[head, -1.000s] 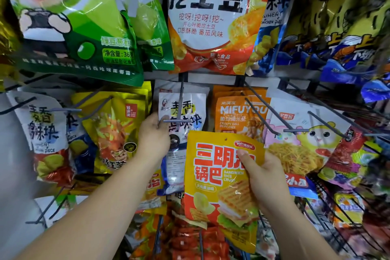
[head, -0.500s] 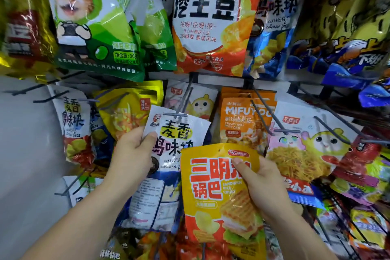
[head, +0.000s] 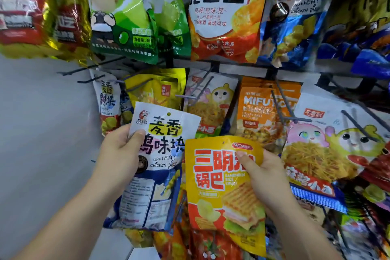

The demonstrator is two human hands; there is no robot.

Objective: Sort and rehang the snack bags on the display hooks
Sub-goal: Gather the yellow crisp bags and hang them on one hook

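Left hand (head: 119,150) gripping white chicken-piece bag (head: 156,160), right hand (head: 266,171) pinching yellow sandwich-crust bag (head: 219,192)

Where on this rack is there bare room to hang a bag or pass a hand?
Two bare hooks jut over the grey wall, left of the hanging chicken-piece bags; open passage there. From the popcorn bags rightward, bags overlap tightly.

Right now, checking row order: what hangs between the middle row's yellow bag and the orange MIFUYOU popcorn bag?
A cartoon noodle-snack bag hangs there, seen in the head view.
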